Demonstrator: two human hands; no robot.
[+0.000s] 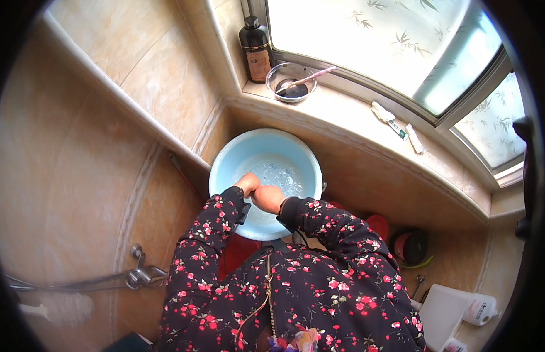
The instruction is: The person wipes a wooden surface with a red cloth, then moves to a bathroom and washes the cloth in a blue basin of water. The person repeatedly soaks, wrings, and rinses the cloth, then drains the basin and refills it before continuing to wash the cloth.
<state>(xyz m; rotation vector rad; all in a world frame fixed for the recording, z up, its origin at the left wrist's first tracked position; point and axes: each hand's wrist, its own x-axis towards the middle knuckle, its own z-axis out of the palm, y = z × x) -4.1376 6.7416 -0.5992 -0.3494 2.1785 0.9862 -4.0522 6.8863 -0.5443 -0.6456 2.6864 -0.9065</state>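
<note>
A round light-blue plastic basin (316,160) stands before me with water (281,176) in the bottom, its surface rippled and glinting. Both hands are together over the left-centre of the basin. My left hand (248,182) is bent inward, its fingers mostly hidden. My right hand (269,199) touches it, back of the hand upward and fingers curled out of sight. Whether anything is between them cannot be seen. Dark floral sleeves with black cuffs reach to both wrists.
A window ledge (342,103) holds a black bottle (257,53), a clear bowl (290,97) with a brush (309,78), and crumpled tubes (389,119). A metal mixer tap (142,275) juts from the left wall. At lower right are a white tank lid (439,312) and white bottle (480,309).
</note>
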